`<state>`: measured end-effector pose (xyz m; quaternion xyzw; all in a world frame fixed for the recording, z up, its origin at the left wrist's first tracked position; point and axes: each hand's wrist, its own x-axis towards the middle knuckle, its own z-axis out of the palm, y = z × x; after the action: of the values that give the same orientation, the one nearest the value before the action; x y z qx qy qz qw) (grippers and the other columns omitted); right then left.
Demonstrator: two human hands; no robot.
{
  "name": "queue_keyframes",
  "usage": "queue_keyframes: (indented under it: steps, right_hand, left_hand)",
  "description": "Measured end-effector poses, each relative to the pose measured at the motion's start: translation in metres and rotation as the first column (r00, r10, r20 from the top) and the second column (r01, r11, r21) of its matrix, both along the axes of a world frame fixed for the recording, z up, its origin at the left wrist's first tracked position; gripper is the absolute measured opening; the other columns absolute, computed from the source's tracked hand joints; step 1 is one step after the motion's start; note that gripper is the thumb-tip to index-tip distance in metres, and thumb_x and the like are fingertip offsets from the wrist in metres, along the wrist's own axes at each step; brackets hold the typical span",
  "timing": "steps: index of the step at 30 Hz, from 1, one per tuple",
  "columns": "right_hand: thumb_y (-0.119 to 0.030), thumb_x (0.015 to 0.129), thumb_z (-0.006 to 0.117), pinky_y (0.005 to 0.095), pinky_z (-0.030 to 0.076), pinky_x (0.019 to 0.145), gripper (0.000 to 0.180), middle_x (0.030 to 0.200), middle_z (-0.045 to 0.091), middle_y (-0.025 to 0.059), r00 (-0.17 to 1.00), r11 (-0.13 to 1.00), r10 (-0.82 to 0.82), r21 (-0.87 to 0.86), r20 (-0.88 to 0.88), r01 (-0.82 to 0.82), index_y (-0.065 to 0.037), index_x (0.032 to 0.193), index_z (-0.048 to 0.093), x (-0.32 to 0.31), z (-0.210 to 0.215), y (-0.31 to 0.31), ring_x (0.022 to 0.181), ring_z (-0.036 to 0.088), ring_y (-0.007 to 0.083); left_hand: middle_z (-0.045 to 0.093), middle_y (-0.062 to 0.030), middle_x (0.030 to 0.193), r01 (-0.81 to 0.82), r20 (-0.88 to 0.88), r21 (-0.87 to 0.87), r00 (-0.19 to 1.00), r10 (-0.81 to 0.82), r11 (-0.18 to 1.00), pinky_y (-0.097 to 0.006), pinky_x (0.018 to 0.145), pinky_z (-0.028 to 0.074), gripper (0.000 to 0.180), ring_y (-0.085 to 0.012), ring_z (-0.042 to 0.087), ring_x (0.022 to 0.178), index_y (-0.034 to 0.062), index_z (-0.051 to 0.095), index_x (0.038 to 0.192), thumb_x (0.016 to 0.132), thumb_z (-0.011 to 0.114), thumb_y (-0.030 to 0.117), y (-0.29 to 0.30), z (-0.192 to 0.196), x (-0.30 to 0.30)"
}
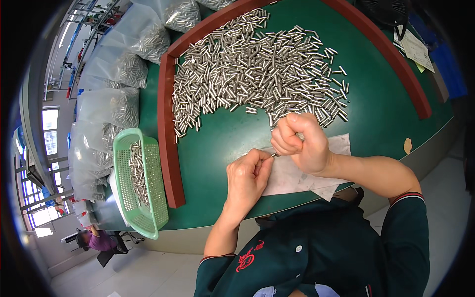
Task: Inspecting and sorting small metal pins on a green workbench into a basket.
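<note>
A big heap of small shiny metal pins (257, 74) covers the far part of a green table (217, 143). My right hand (299, 143) is curled near the heap's front edge, with pins held in its fist. My left hand (247, 178) pinches the end of one small pin (273, 155) between thumb and fingers. Both hands meet above a white cloth (289, 175) lying at the table's front edge.
A dark red raised border (167, 128) runs around the heap. A green plastic basket (141, 183) holding pins sits at the left edge. Clear bags of pins (118, 64) pile up at the left. Papers (414, 49) lie at the far right. Another person (96, 241) sits lower left.
</note>
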<state>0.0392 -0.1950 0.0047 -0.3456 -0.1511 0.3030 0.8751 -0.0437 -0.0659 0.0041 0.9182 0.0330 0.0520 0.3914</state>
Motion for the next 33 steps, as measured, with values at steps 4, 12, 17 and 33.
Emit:
queue_keyframes:
  steps: [4,12,17,33]
  right_hand:
    - [-0.021,0.086,0.03,0.0243,0.018,0.041,0.04,0.042,0.023,-0.0028,1.0,1.0,0.011,-0.007,-0.004,-0.011,-0.011,0.048,0.026,0.0,0.0,0.001,0.04,0.019,0.0084]
    - [-0.019,0.085,0.033,0.0247,0.021,0.043,0.04,0.044,0.025,-0.0013,0.974,0.989,-0.05,-0.126,0.222,0.079,-0.008,0.048,0.028,-0.014,-0.002,0.002,0.043,0.023,0.0096]
    - [-0.017,0.085,0.033,0.0248,0.022,0.044,0.039,0.045,0.028,0.0002,0.935,0.975,-0.095,-0.158,0.342,0.157,-0.006,0.048,0.028,-0.017,0.0,0.003,0.044,0.025,0.0102]
    - [-0.025,0.085,0.031,0.0239,0.014,0.036,0.04,0.04,0.022,-0.0033,0.98,0.983,0.082,0.176,-0.18,-0.05,-0.014,0.047,0.025,0.026,0.01,-0.008,0.036,0.016,0.0076]
  left_hand:
    - [0.043,-0.003,0.048,0.002,0.003,-0.005,1.0,-0.002,1.0,-0.023,0.041,0.033,0.008,-0.0089,0.037,0.041,-0.0014,0.056,0.07,0.071,0.064,0.001,0.001,-0.001,0.0]
    - [0.047,-0.0101,0.049,0.026,-0.003,-0.019,1.0,-0.026,0.999,-0.031,0.041,0.037,0.009,-0.0224,0.047,0.04,0.0002,0.053,0.067,0.07,0.061,0.0,-0.001,0.004,0.003]
    - [0.047,-0.0108,0.049,0.024,-0.022,0.011,0.999,-0.024,1.0,-0.031,0.041,0.037,0.009,-0.0229,0.047,0.04,0.0002,0.053,0.066,0.07,0.061,0.0,-0.004,0.007,0.003]
    - [0.048,-0.0023,0.073,-0.13,-0.201,-0.952,0.947,-0.25,0.275,-0.017,0.049,0.026,0.012,-0.0035,0.03,0.053,0.0044,0.051,0.089,0.084,0.055,0.014,0.024,0.02,0.007]
